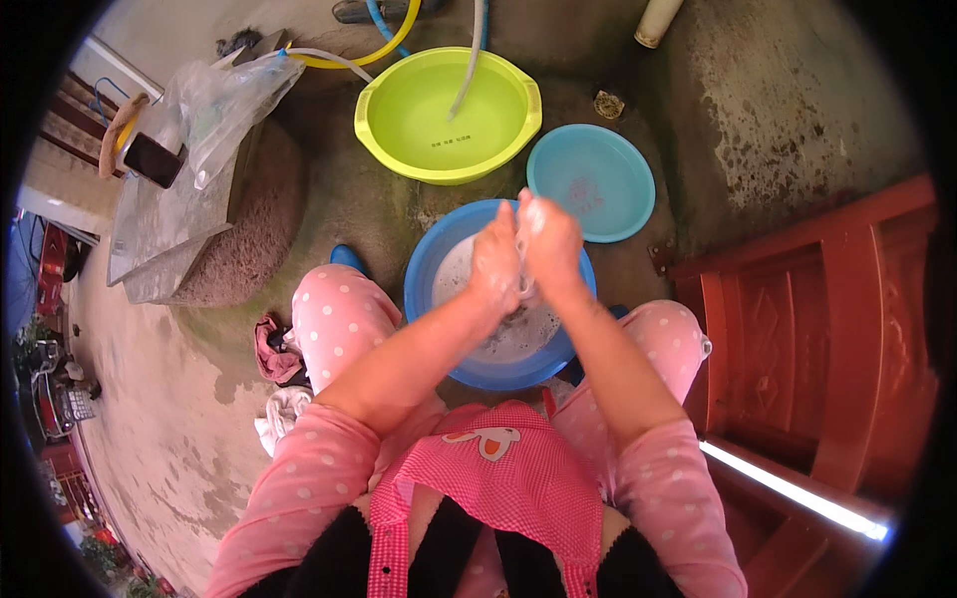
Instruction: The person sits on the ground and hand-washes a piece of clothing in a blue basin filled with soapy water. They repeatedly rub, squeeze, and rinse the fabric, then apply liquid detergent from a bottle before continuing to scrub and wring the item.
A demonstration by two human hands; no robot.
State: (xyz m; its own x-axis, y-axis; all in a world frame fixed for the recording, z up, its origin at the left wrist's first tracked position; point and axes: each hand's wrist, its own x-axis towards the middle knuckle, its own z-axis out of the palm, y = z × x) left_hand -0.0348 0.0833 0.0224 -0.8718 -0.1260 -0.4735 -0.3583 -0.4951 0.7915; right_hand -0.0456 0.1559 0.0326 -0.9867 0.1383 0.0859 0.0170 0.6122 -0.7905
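Observation:
My left hand (496, 256) and my right hand (552, 238) are pressed together above a blue plastic basin (424, 329). Both are wet and streaked with suds. A small, pale, soapy cloth (527, 270) shows between them, mostly hidden by my fingers and blurred. In the basin lies cloudy water with white foam (516, 344), partly covered by my forearms.
A yellow-green tub (448, 176) of water, fed by a pale hose (469, 75), stands beyond. A turquoise basin (624, 209) sits far right. Crumpled clothes (277, 351) lie left of my knee. Stone slabs (172, 224) hold a phone (153, 161). Red wooden panels (777, 336) are at right.

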